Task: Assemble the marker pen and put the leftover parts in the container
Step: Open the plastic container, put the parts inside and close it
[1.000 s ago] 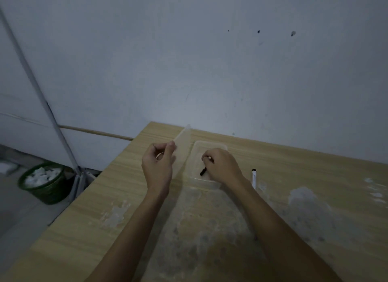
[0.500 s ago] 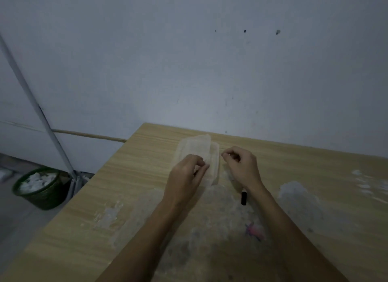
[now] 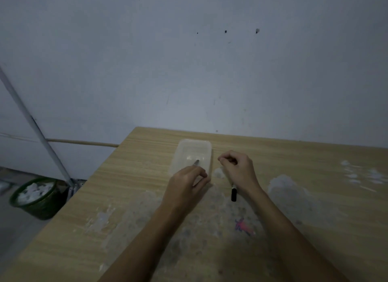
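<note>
The marker pen (image 3: 233,192) lies assembled on the table (image 3: 126,197), just right of the container (image 3: 193,155) and partly under the right hand (image 3: 238,170), whose fingers are curled shut; whether they pinch anything cannot be told. The left hand (image 3: 186,182) presses on the container's near edge, fingers bent. Its lid appears on, with a dark part inside, so little seems left.

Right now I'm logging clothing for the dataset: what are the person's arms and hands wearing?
Nothing shows on either: the left hand and right hand are bare, without gloves, and both forearms are bare to the frame edge, with no sleeves. The dim light could hide a thin ring or band.
</note>
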